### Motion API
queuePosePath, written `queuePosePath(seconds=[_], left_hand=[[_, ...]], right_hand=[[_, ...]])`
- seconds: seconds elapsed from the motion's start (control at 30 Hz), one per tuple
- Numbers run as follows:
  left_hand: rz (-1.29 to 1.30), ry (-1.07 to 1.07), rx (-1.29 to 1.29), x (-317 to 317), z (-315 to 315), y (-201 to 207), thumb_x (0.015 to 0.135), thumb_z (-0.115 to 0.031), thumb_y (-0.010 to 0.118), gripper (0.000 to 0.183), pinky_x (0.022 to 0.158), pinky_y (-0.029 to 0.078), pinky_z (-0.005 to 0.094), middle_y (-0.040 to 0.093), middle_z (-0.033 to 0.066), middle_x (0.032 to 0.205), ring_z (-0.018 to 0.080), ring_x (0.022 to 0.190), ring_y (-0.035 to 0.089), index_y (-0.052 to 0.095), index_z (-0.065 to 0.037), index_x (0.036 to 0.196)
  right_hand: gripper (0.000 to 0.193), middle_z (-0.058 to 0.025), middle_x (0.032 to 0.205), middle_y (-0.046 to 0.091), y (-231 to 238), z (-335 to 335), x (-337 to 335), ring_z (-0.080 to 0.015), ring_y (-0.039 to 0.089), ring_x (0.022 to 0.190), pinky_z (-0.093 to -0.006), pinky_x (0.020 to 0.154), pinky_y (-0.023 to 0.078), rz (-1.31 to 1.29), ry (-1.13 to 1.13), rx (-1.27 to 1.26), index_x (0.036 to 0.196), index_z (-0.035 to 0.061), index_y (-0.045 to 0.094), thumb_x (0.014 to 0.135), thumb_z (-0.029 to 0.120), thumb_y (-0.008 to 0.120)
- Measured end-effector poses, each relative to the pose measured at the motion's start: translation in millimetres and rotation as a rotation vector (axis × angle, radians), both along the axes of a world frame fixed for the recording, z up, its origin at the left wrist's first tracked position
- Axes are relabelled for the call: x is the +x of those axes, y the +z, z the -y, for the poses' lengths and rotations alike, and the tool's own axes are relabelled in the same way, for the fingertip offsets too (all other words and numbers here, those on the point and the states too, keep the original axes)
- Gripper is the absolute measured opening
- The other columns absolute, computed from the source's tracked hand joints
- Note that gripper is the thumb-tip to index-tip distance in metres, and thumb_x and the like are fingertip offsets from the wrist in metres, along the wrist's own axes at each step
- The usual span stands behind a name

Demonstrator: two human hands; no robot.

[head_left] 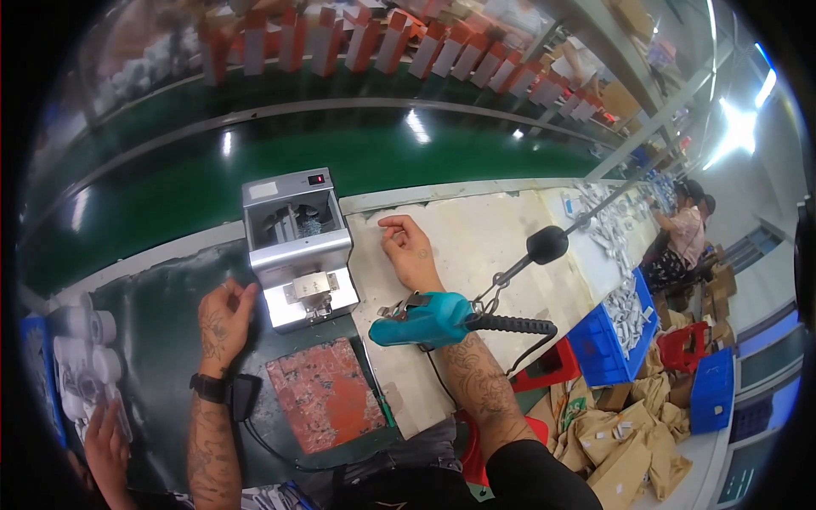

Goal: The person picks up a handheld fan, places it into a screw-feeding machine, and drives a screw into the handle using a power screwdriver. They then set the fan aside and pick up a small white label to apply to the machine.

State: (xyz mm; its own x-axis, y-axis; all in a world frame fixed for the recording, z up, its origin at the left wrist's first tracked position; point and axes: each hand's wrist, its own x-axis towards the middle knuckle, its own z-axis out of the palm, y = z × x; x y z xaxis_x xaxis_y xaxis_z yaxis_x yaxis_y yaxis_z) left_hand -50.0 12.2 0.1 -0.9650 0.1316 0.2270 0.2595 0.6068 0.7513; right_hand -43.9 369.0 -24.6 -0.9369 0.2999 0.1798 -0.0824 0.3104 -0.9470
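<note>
Machine (297, 262), long axis fore-and-aft, metal block (313, 284) at near end.

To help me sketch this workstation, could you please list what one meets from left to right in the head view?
White round parts, left hand, silver machine, right hand, black block on the hanging cable, blue bin of grey parts.

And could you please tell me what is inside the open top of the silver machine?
Inside the machine lies a heap of small metal pieces, too tiny to identify, beside darker parts. What lies beneath them is covered, and the casing hides the rest.
</note>
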Motion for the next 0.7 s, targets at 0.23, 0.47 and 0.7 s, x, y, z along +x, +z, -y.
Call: queuePosePath(seconds=[0.23, 0.47, 0.7], left_hand=[[0.093, 0.026, -0.037, -0.1, -0.1, 4.2, 0.097, -0.033, 0.075, 0.039, 0.064, 0.048, 0.0402, 0.062, 0.0139, 0.066, 0.0282, 0.061, 0.061, 0.063, -0.001, 0.079], [0.121, 0.018, -0.032, -0.6, 0.3, 3.6, 0.097, -0.035, 0.074, 0.039, 0.065, 0.049, 0.0404, 0.063, 0.0136, 0.066, 0.0288, 0.062, 0.062, 0.064, -0.001, 0.08], [0.006, 0.014, 0.004, -1.8, 1.8, -5.6, 0.099, -0.027, 0.074, 0.036, 0.056, 0.041, 0.0337, 0.056, 0.0064, 0.061, 0.0135, 0.055, 0.049, 0.062, 0.0, 0.078]], right_hand=[[0.033, 0.0042, 0.09, 0.062, -0.4, -3.3, 0.4, -0.0068, 0.054, 0.072, -0.0242, 0.074, 0.05, 0.005, 0.001, 0.014, 0.124, 0.0042, 0.069, 0.092, -0.001, 0.066], [0.033, 0.0021, 0.097, 0.062, -0.2, -1.3, -0.1, -0.0043, 0.053, 0.075, -0.0199, 0.072, 0.045, 0.007, 0.012, -0.002, 0.125, 0.0008, 0.067, 0.093, -0.003, 0.064], [0.032, 0.0016, 0.097, 0.061, -1.7, -1.8, 1.1, -0.0041, 0.052, 0.075, -0.0201, 0.07, 0.044, -0.009, 0.026, -0.006, 0.124, 0.0013, 0.068, 0.092, -0.004, 0.064]])
